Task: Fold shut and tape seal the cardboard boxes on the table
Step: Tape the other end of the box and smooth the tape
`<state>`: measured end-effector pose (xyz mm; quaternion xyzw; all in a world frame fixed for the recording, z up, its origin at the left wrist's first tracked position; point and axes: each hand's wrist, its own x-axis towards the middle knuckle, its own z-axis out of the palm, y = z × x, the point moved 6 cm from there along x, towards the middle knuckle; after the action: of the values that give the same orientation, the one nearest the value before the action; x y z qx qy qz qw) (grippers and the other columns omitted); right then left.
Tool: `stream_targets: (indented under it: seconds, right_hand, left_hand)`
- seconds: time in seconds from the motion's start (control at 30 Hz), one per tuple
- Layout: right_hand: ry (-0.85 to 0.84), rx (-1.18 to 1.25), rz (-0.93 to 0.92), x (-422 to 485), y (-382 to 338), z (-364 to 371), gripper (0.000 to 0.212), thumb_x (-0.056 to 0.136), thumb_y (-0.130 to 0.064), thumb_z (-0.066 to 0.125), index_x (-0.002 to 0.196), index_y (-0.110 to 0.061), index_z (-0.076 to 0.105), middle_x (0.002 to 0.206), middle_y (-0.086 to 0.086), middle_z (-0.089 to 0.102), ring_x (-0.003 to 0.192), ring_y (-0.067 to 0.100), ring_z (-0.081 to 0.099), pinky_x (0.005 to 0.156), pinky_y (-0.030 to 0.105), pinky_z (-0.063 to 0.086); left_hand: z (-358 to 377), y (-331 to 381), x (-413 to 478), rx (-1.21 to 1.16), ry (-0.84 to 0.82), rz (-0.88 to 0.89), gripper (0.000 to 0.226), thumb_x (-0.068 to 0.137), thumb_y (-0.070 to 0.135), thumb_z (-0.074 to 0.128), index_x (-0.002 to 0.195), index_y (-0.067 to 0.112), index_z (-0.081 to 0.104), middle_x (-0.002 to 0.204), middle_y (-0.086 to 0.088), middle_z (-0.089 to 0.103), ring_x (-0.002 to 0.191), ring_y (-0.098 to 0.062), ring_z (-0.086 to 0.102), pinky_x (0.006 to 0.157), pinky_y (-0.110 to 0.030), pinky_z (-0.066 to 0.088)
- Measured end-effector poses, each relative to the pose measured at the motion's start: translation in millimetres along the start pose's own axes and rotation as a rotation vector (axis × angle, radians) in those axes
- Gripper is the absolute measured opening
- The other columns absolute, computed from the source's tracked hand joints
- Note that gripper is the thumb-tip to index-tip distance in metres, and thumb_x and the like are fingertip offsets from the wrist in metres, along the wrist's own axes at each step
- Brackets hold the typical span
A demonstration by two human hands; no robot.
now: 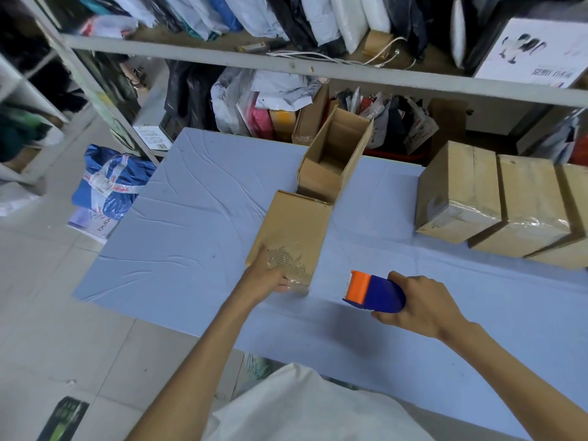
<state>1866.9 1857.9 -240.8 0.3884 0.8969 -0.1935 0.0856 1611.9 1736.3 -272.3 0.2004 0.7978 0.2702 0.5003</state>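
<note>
A closed cardboard box (294,230) lies on the blue table (197,224), clear tape shining over its near end. My left hand (270,275) holds that near end, thumb on top and fingers wrapped around the near face. To the right, my right hand (416,303) grips a blue and orange tape dispenser (372,291) just above the table, its orange head pointing left and apart from the box. Behind the closed box stands an open cardboard box (331,160) with its flaps up. Three taped boxes (496,202) stand side by side at the right.
A metal shelf rack (286,66) with bags, cables and parcels runs behind the table. More bags and cartons crowd the floor under the shelf (280,113). A blue wrapped parcel (108,183) lies on the floor to the left of the table.
</note>
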Motion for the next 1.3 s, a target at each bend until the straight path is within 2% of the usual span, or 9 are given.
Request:
stream_targets:
  seconds: [0.13, 0.2, 0.33, 0.5, 0.63, 0.83, 0.93, 1.1, 1.3]
  right_hand:
    - [-0.002, -0.002, -0.007, 2.5, -3.7, 4.6, 0.051, 0.069, -0.064, 0.069, 0.099, -0.027, 0.050, 0.083, -0.012, 0.062, 0.069, 0.010, 0.055, 0.059, 0.018, 0.044]
    - [0.010, -0.007, -0.004, 3.4, -2.9, 6.6, 0.051, 0.069, -0.065, 0.067, 0.097, -0.027, 0.050, 0.082, -0.010, 0.064, 0.069, 0.011, 0.058, 0.061, 0.021, 0.048]
    - [0.029, -0.007, -0.013, 4.3, -3.0, 7.9, 0.048, 0.068, -0.064, 0.067, 0.094, -0.028, 0.049, 0.079, -0.012, 0.063, 0.066, 0.010, 0.057, 0.059, 0.021, 0.047]
    - [0.017, -0.011, -0.034, 7.7, -5.4, 11.1, 0.052, 0.067, -0.067, 0.064, 0.099, -0.029, 0.050, 0.084, -0.011, 0.065, 0.073, 0.012, 0.062, 0.064, 0.024, 0.053]
    - [0.022, -0.042, -0.027, 10.3, -0.4, 8.8, 0.050, 0.066, -0.067, 0.063, 0.095, -0.028, 0.050, 0.081, -0.010, 0.065, 0.070, 0.011, 0.061, 0.063, 0.025, 0.053]
    - [0.009, -0.082, -0.005, 9.1, 8.5, 6.5, 0.051, 0.066, -0.067, 0.065, 0.093, -0.027, 0.050, 0.079, -0.010, 0.064, 0.069, 0.011, 0.060, 0.061, 0.023, 0.050]
    - [0.001, -0.087, -0.004, 8.3, 8.9, 7.0, 0.052, 0.066, -0.068, 0.064, 0.095, -0.027, 0.050, 0.080, -0.009, 0.065, 0.069, 0.012, 0.061, 0.061, 0.022, 0.050]
    - [-0.004, -0.103, -0.007, 8.4, 7.7, 2.8, 0.051, 0.067, -0.068, 0.064, 0.094, -0.028, 0.047, 0.082, -0.010, 0.064, 0.069, 0.011, 0.059, 0.061, 0.020, 0.048]
    - [-0.022, -0.064, -0.006, 7.1, 15.2, 0.7, 0.056, 0.065, -0.069, 0.064, 0.101, -0.029, 0.051, 0.087, -0.011, 0.066, 0.076, 0.013, 0.063, 0.066, 0.023, 0.053]
  left_hand:
    - [-6.4, 7.2, -4.8, -0.091, -0.050, 0.002, 0.071, 0.098, 0.008, 0.036, 0.154, 0.034, 0.001, 0.121, -0.011, 0.065, 0.087, -0.018, 0.067, 0.058, -0.013, 0.048]
    - [-9.5, 3.3, -6.0, -0.146, -0.065, -0.044, 0.055, 0.103, 0.025, 0.029, 0.151, 0.043, 0.007, 0.108, -0.010, 0.070, 0.095, -0.024, 0.069, 0.077, -0.028, 0.042]
    - [-18.4, -4.4, -2.1, -0.254, -0.095, -0.096, 0.036, 0.103, 0.050, 0.025, 0.132, 0.038, 0.041, 0.094, -0.012, 0.073, 0.093, -0.027, 0.070, 0.068, -0.028, 0.033]
    - [-18.7, -5.7, 3.1, -0.229, -0.134, -0.104, 0.048, 0.104, 0.048, 0.026, 0.146, 0.029, 0.037, 0.112, -0.008, 0.070, 0.095, -0.030, 0.070, 0.069, -0.029, 0.035]
    - [-29.1, -3.2, -3.4, -0.042, -0.164, -0.040, 0.055, 0.103, 0.019, 0.028, 0.151, 0.044, 0.017, 0.153, 0.005, 0.028, 0.108, -0.032, 0.062, 0.092, -0.035, 0.034]
    - [-51.0, 11.0, -1.7, 0.374, 0.217, 0.139, 0.048, 0.086, 0.030, 0.065, 0.132, 0.024, 0.053, 0.128, -0.008, 0.057, 0.114, -0.023, 0.052, 0.083, -0.027, 0.041]
    - [-28.0, 34.2, -9.4, 0.476, 0.379, 0.324, 0.067, 0.080, 0.040, 0.071, 0.138, 0.022, 0.043, 0.131, -0.013, 0.039, 0.124, -0.032, 0.036, 0.100, -0.037, 0.037]
    - [11.4, 34.5, 20.9, 0.585, 0.231, 0.255, 0.114, 0.068, 0.063, 0.075, 0.152, 0.038, 0.002, 0.157, -0.011, -0.019, 0.144, -0.039, -0.017, 0.114, -0.058, 0.003]
    - [13.4, 27.7, 30.8, 0.575, 0.199, 0.257, 0.113, 0.070, 0.063, 0.073, 0.152, 0.042, -0.002, 0.155, -0.011, -0.024, 0.143, -0.040, -0.011, 0.113, -0.052, 0.009]
